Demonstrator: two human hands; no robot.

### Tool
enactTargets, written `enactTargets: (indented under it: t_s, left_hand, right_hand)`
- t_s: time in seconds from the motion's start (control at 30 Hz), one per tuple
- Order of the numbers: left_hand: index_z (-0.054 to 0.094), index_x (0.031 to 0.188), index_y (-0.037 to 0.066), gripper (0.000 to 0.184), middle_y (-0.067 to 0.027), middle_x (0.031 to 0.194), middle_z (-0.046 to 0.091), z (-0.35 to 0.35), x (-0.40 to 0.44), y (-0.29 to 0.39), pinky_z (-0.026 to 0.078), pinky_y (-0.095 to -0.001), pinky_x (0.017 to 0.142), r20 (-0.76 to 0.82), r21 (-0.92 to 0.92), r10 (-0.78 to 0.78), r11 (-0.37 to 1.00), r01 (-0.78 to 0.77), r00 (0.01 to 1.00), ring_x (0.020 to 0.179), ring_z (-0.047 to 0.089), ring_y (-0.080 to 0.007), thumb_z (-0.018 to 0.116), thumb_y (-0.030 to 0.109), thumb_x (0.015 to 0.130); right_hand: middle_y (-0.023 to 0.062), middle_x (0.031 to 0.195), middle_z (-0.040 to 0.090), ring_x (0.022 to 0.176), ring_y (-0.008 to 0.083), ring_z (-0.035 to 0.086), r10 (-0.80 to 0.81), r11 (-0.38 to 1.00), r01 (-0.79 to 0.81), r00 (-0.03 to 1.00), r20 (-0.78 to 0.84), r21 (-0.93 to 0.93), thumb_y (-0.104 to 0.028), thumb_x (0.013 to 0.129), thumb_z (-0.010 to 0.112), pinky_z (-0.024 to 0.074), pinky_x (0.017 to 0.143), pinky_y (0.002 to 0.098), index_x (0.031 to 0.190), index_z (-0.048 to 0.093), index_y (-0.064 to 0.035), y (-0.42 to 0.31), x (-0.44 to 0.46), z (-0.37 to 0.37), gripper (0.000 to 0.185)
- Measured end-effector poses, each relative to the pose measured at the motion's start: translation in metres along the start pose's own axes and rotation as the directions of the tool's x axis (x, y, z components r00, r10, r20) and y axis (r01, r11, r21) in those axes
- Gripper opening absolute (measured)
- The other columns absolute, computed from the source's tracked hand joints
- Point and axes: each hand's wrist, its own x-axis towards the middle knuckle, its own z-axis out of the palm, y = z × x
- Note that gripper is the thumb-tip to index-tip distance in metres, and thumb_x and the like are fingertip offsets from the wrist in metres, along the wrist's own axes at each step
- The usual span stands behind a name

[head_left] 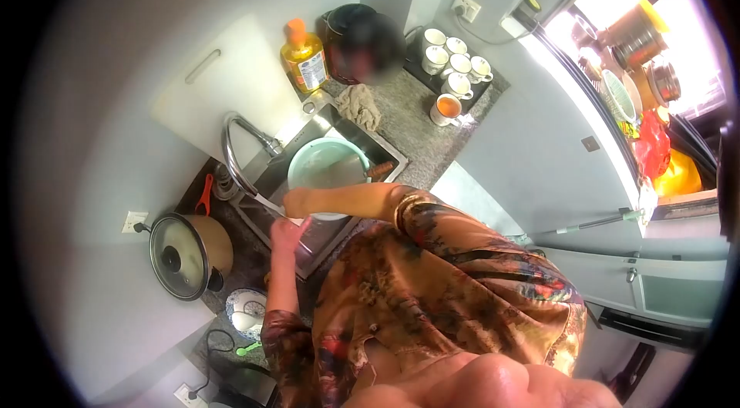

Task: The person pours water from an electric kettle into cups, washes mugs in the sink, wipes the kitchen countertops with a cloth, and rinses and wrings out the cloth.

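Observation:
My left hand (pixel 287 234) is closed over the steel sink (pixel 257 217), fingers bent around something too small to make out. Close above it, my right hand (pixel 298 203) is also closed, and what it grips is hidden. Between the hands a pale streak runs down from the curved faucet (pixel 229 147); it looks like running water. Part of a white rim (pixel 330 216) shows below my right forearm. A mint-green basin (pixel 308 164) sits in the sink beyond that forearm, with a brown handle (pixel 380 170) at its right edge.
A lidded pot (pixel 216 248) and a patterned bowl (pixel 245 305) stand on the left. Behind the sink are a yellow bottle (pixel 306 61) and a cloth (pixel 358 107). Several white cups (pixel 459 63) sit on a dark tray, with a cup of orange-brown liquid (pixel 446 107) nearby.

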Motion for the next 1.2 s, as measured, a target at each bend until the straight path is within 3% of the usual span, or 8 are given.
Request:
enactTargets:
  t_s: [0.03, 0.1, 0.27, 0.47, 0.6, 0.77, 0.87, 1.2]
  left_hand:
    - [0.047, 0.131, 0.001, 0.051, -0.0146, 0.128, 0.056, 0.012, -0.004, 0.019, 0.036, -0.0485, 0.104, 0.115, -0.607, -0.141, 0.774, 0.182, 0.983, 0.125, 0.046, -0.0305, 0.041, 0.024, 0.086]
    - [0.044, 0.131, 0.0, 0.051, -0.0153, 0.14, 0.044, -0.011, 0.006, 0.014, 0.041, -0.049, 0.099, 0.105, -0.607, -0.136, 0.776, 0.172, 0.985, 0.127, 0.044, -0.0312, 0.038, 0.031, 0.092]
    - [0.055, 0.12, 0.0, 0.04, -0.0141, 0.116, 0.061, -0.034, 0.04, -0.002, 0.051, -0.0416, 0.084, -0.218, -0.215, -0.335, 0.933, 0.29, 0.917, 0.102, 0.062, -0.0289, 0.053, 0.028, 0.091]
    - [0.056, 0.117, 0.001, 0.037, -0.0091, 0.109, 0.062, -0.007, 0.028, 0.0, 0.052, -0.0369, 0.076, -0.246, 0.215, -0.154, 0.954, 0.209, 0.957, 0.094, 0.063, -0.0214, 0.065, 0.018, 0.085]
    - [0.054, 0.121, 0.004, 0.037, -0.0084, 0.111, 0.062, 0.039, -0.005, 0.003, 0.051, -0.0381, 0.08, -0.073, 0.14, -0.043, 0.989, 0.053, 0.996, 0.099, 0.061, -0.0225, 0.059, 0.022, 0.089]
    - [0.052, 0.125, 0.009, 0.044, -0.0095, 0.119, 0.06, 0.046, -0.017, -0.029, 0.047, -0.0537, 0.088, -0.007, -0.421, -0.262, 0.876, 0.235, 0.965, 0.107, 0.058, -0.0312, 0.047, 0.035, 0.089]
    - [0.05, 0.128, 0.01, 0.045, -0.013, 0.129, 0.054, 0.056, -0.016, -0.054, 0.047, -0.0552, 0.09, 0.205, -0.805, 0.049, 0.577, 0.14, 0.978, 0.119, 0.051, -0.0332, 0.047, 0.031, 0.088]
    - [0.046, 0.13, 0.003, 0.038, -0.0124, 0.127, 0.053, 0.201, 0.052, 0.0, 0.047, -0.0435, 0.095, 0.186, -0.218, -0.159, 0.956, 0.199, 0.969, 0.117, 0.053, -0.0273, 0.05, 0.013, 0.093]
  right_hand:
    - [0.0182, 0.092, 0.067, 0.081, 0.0344, 0.066, -0.014, 0.999, 0.013, 1.0, -0.006, -0.042, -0.024, 0.074, 0.059, 0.0526, 0.07, 0.0437, 0.091, 0.068, -0.0004, -0.003, 0.0, 0.005, 0.031]
    - [0.0182, 0.092, 0.067, 0.081, 0.0345, 0.066, -0.07, 0.987, 0.064, 0.997, -0.04, -0.149, -0.023, 0.074, 0.059, 0.0524, 0.071, 0.0437, 0.092, 0.068, -0.0008, -0.012, -0.004, 0.017, 0.03]
    - [0.0181, 0.094, 0.066, 0.083, 0.0349, 0.066, -0.196, 0.935, 0.164, 0.978, -0.073, -0.313, -0.022, 0.075, 0.059, 0.0518, 0.073, 0.0439, 0.096, 0.068, -0.002, -0.017, -0.023, 0.034, 0.03]
    - [0.018, 0.095, 0.066, 0.084, 0.0354, 0.065, -0.281, 0.926, 0.245, 0.956, -0.09, -0.287, -0.02, 0.075, 0.059, 0.0512, 0.074, 0.044, 0.099, 0.067, -0.0034, -0.001, -0.068, 0.029, 0.03]
    - [0.0175, 0.1, 0.064, 0.089, 0.0357, 0.063, -0.252, 0.967, 0.244, 0.956, -0.149, -0.074, -0.017, 0.077, 0.06, 0.0496, 0.078, 0.0432, 0.103, 0.066, -0.0071, 0.027, -0.121, 0.008, 0.028]
    - [0.0179, 0.097, 0.064, 0.095, 0.0349, 0.061, -0.128, 0.927, 0.278, 0.865, -0.484, 0.252, -0.013, 0.082, 0.057, 0.0478, 0.082, 0.0412, 0.101, 0.065, -0.0042, 0.072, -0.185, -0.019, 0.022]
    - [0.0178, 0.1, 0.065, 0.095, 0.0329, 0.062, -0.01, 0.902, 0.256, 0.817, -0.576, 0.347, -0.011, 0.084, 0.058, 0.0484, 0.084, 0.0376, 0.1, 0.064, -0.002, 0.106, -0.218, -0.025, 0.02]
    - [0.0076, 0.095, 0.063, 0.078, 0.0168, 0.066, 0.647, 0.493, 0.315, 0.49, -0.584, 0.811, 0.0, 0.087, 0.049, 0.0538, 0.06, 0.028, 0.101, 0.06, 0.0017, 0.283, -0.339, -0.08, 0.018]
